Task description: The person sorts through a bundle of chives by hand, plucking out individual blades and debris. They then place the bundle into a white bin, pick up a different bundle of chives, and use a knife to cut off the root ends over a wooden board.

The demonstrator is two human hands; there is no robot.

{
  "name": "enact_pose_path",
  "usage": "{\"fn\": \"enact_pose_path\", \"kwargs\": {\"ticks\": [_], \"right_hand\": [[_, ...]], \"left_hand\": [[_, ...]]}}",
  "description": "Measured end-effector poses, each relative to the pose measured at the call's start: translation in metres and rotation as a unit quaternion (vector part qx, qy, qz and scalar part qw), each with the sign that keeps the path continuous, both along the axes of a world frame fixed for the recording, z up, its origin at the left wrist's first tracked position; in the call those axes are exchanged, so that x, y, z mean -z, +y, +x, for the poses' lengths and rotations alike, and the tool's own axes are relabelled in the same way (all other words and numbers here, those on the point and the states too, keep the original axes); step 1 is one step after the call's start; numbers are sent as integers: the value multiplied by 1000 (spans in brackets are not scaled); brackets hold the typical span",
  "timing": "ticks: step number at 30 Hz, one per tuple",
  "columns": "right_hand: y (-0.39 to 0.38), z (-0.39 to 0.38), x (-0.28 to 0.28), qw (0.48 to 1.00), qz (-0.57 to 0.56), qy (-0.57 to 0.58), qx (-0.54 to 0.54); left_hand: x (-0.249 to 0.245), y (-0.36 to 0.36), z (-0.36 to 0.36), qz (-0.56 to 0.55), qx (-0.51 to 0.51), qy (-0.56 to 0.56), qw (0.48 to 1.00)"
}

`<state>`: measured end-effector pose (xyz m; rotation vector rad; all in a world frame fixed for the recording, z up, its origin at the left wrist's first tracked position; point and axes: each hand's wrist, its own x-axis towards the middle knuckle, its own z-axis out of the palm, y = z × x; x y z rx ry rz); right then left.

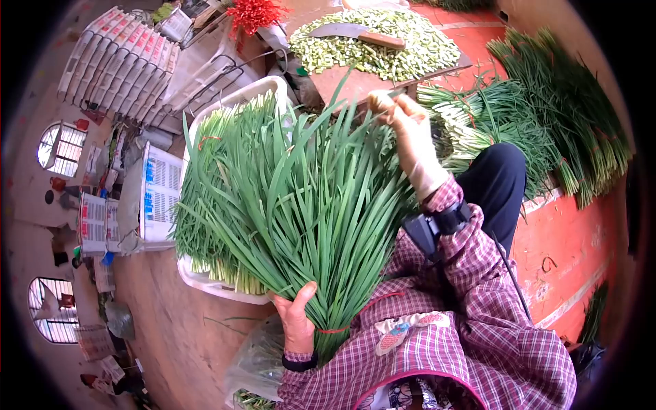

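Hands are well apart: the left hand (297, 324) is clamped on the gathered lower part of a bunch of greens (311, 225), its thumb in front and just beside a red band (333, 331), while the right hand (403, 123) is raised by the leaf tips with its fingers curled in; whether it pinches a leaf I cannot tell. The bunch stands before the person's checked smock (410, 342), its foot partly hidden. It should be light for its bulk, soft and bendy along the leaves, firmer where the band draws them together, and perhaps a little slippery if damp. The blades look easy to crease or snap, so the banded neck seems the safest place to hold; a grip at the tips would likely catch only a few leaves. They are long, flat and narrow, deep green, spreading into a wide, uneven fan above 1 tight neck. Behind the fan, a white crate (222, 290) holds more greens with pale stem ends. Beyond the right hand, a knife (359, 34) lies on chopped stems (417, 51), and further bunches (502, 113) rest on a red surface (567, 273).
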<state>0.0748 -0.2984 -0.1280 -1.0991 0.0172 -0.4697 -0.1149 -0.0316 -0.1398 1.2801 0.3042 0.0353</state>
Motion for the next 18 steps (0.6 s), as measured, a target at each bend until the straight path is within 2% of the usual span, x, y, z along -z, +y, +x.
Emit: {"fn": "enact_pose_path", "kwargs": {"ticks": [1,4,6,8,10,12,13,14,16,18], "right_hand": [[-14,4,-9,999,-39,-12,25],[-35,2,-36,985,-131,-116,-12],[-34,-8,-65,976,-217,-18,2],[-29,-11,-83,957,-277,-78,-24],[-20,-8,-96,952,-297,-61,-42],[-12,6,-101,938,-305,-91,-136],[-9,5,-111,930,-308,-30,-196],[-10,14,-106,920,-313,-46,-234],[-10,18,-113,877,-411,-25,-248],[-9,30,-103,862,-395,-28,-315]], "left_hand": [[5,4,-1,19,7,-9,1000],[3,-1,-2,22,-7,19,1000],[4,-2,-1,28,7,9,1000],[-1,-6,-2,48,15,9,999],[-6,-10,-3,45,18,9,999],[-7,-11,-3,41,23,8,999],[-7,-12,-3,56,27,1,998],[-7,-11,-2,71,32,-7,997],[-4,-11,-4,83,34,-10,996],[-5,-11,-4,95,35,-12,995]]}}
